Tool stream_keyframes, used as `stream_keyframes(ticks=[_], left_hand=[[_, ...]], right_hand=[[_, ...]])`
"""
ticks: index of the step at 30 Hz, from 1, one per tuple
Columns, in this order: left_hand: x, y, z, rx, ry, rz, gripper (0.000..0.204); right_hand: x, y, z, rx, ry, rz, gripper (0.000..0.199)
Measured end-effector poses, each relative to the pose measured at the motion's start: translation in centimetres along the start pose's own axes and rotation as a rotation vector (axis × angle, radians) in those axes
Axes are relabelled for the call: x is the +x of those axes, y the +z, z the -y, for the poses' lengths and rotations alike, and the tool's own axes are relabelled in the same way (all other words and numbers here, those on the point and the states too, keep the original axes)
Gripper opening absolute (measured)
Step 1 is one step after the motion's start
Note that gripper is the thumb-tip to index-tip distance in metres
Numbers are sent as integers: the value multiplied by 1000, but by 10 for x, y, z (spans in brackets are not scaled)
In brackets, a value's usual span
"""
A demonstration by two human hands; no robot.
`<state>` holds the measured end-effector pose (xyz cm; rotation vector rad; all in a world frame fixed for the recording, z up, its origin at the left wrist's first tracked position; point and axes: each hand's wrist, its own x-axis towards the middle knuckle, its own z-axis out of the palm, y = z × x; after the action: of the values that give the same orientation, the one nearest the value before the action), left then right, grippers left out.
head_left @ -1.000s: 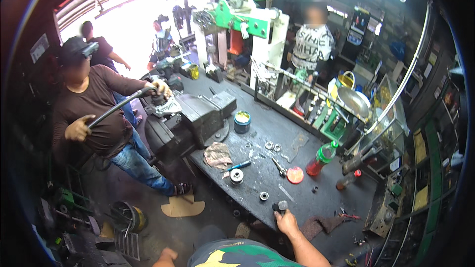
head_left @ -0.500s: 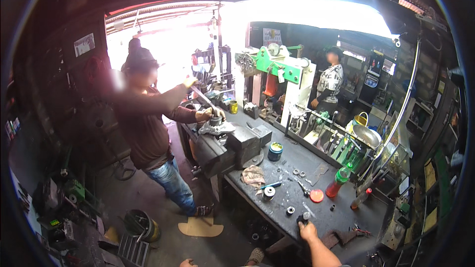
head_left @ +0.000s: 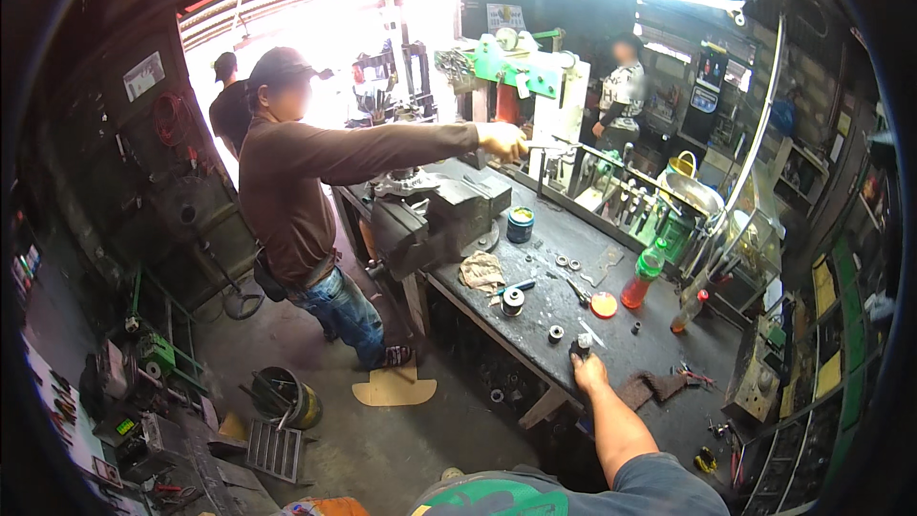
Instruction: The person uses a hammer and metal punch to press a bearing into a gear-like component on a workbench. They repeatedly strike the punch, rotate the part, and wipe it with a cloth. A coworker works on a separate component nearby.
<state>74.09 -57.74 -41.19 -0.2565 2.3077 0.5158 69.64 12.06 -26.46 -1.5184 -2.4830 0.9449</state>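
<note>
My right hand [head_left: 590, 372] is closed around a small dark piece with a pale, shiny top [head_left: 585, 341], at the near edge of the dark workbench [head_left: 611, 392]. Its exact kind is too small to make out. Just beyond lie a metal ring [head_left: 556, 333] and a white-topped round metal part [head_left: 513, 301]. Farther on, an orange-red round lid [head_left: 603, 305] lies beside a bottle of red liquid [head_left: 644, 273]. A brown rag [head_left: 651, 387] rests to the right of my hand. My left hand is out of view.
A co-worker in a brown top [head_left: 296, 172] stands across by a large bench vise [head_left: 439, 210], one arm stretched over the bench. A blue tin [head_left: 520, 224] and a crumpled cloth [head_left: 481, 270] sit near the vise. Another person [head_left: 621, 91] stands behind the green-and-white machine [head_left: 516, 67].
The co-worker has taken a hand off the part on the vise and now reaches across to the tool rack. My view has tilted downward. My right hand keeps its hold.
</note>
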Motion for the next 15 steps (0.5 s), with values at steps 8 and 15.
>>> stream_keyframes(ticks=[8, 15], left_hand=[[-20, 23, -19, 29, -44, 26, 62], [-17, 20, -59, -89, 49, -113, 65]], right_hand=[[8, -3, -5, 36, 56, 110, 67], [6, -5, -5, 42, 22, 92, 67]])
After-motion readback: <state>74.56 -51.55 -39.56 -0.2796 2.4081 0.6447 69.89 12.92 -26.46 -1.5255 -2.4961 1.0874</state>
